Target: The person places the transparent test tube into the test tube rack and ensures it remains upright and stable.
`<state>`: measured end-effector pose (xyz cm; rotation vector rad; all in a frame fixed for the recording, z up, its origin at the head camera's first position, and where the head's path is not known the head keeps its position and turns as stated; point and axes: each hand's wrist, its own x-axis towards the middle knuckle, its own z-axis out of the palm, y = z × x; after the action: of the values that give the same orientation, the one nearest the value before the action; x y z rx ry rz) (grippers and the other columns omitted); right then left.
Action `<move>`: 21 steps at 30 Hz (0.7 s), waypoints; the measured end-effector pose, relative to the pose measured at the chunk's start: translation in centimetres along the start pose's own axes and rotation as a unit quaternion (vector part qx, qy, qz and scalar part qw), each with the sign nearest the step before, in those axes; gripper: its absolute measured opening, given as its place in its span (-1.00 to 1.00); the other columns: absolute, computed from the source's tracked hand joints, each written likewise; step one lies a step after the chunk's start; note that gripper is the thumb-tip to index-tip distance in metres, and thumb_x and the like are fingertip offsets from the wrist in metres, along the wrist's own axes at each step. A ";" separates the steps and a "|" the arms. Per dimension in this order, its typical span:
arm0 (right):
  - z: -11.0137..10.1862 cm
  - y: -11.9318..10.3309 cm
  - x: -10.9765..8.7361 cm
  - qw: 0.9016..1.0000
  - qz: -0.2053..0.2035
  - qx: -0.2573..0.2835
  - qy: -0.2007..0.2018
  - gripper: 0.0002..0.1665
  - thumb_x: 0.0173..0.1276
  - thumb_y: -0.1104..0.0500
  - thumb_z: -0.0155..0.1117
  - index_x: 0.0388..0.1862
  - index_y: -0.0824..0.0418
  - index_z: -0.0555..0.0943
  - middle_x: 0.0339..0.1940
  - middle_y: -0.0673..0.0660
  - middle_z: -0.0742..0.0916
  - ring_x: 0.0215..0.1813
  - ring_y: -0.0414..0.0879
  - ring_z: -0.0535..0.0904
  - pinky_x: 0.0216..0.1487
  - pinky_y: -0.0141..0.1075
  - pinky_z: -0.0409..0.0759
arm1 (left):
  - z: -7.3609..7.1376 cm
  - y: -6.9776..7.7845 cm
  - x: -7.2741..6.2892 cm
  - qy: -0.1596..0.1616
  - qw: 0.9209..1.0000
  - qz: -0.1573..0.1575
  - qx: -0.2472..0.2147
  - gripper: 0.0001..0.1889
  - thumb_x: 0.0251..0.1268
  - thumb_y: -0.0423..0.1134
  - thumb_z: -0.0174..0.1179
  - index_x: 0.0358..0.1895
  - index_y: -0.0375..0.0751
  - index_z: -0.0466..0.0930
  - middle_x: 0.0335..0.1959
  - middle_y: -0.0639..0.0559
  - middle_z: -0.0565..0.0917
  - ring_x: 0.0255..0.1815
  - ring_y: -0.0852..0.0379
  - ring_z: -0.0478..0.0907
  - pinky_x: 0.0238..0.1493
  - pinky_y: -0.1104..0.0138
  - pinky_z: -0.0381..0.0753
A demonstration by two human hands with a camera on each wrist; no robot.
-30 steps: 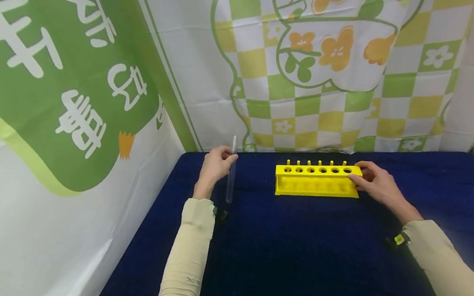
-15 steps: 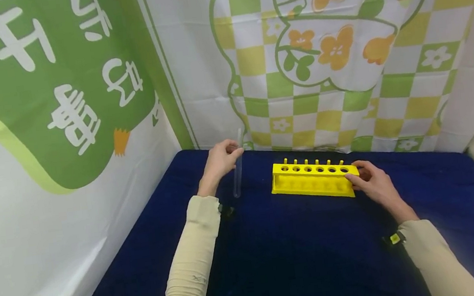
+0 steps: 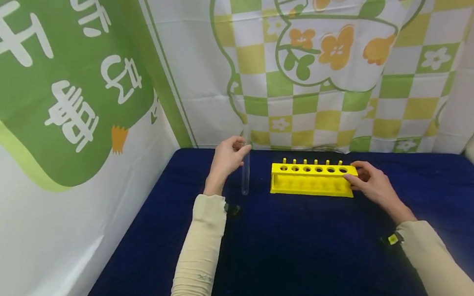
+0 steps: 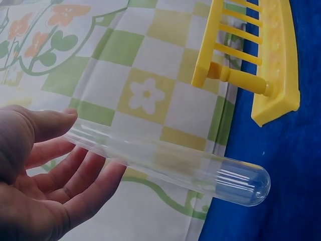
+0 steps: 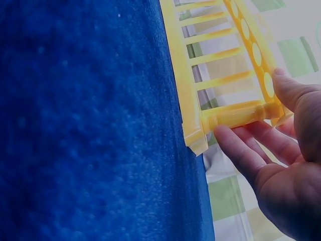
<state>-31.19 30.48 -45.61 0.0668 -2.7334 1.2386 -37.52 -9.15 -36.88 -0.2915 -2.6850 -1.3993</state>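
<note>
A clear test tube [image 3: 245, 176] hangs nearly upright from my left hand [image 3: 228, 158], its rounded end down. In the left wrist view, thumb and fingers pinch the tube [image 4: 200, 173] towards its upper end; it looks transparent with nothing visible inside. To its right stands a yellow test tube rack [image 3: 308, 183] with a row of round holes and short pegs behind them. No tube sits in the rack. My right hand [image 3: 372, 183] grips the rack's right end, with the thumb on the top plate and the fingers around the end post, as the right wrist view shows.
Dark blue cloth [image 3: 302, 248] covers the table. A printed curtain [image 3: 300, 86] hangs close behind the rack, and a green and white curtain [image 3: 84, 137] borders the left side.
My left hand has carried the test tube rightward, closer to the rack. The right hand keeps its hold on the rack, which shifts only slightly in the view.
</note>
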 end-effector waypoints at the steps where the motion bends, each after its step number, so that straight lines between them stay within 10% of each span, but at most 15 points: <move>1: 0.0 0.0 0.0 1.000 -0.001 0.000 0.000 -0.17 0.39 -0.24 0.18 0.42 0.26 0.30 0.10 0.44 0.60 0.07 0.29 0.62 -0.10 -0.04 0.72 | 0.0 0.1 0.0 0.002 1.000 0.002 -0.001 -0.58 0.41 0.03 0.15 0.24 0.00 0.51 0.08 -0.06 0.63 -0.14 0.05 0.67 -0.24 0.28 0.71; 21: -0.2 -0.2 -0.1 1.000 0.006 -0.007 -0.001 -0.16 0.40 -0.24 0.16 0.42 0.28 0.28 0.12 0.45 0.59 0.09 0.29 0.61 -0.09 -0.08 0.72 | 0.9 0.9 -0.5 0.037 0.997 0.050 -0.037 -0.54 0.41 0.02 0.16 0.27 -0.09 0.50 0.04 -0.05 0.64 -0.03 0.05 0.64 -0.25 0.32 0.71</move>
<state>-31.07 30.45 -45.34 0.0502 -2.7470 1.2235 -36.84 -7.94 -36.75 -0.3674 -2.5271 -1.4531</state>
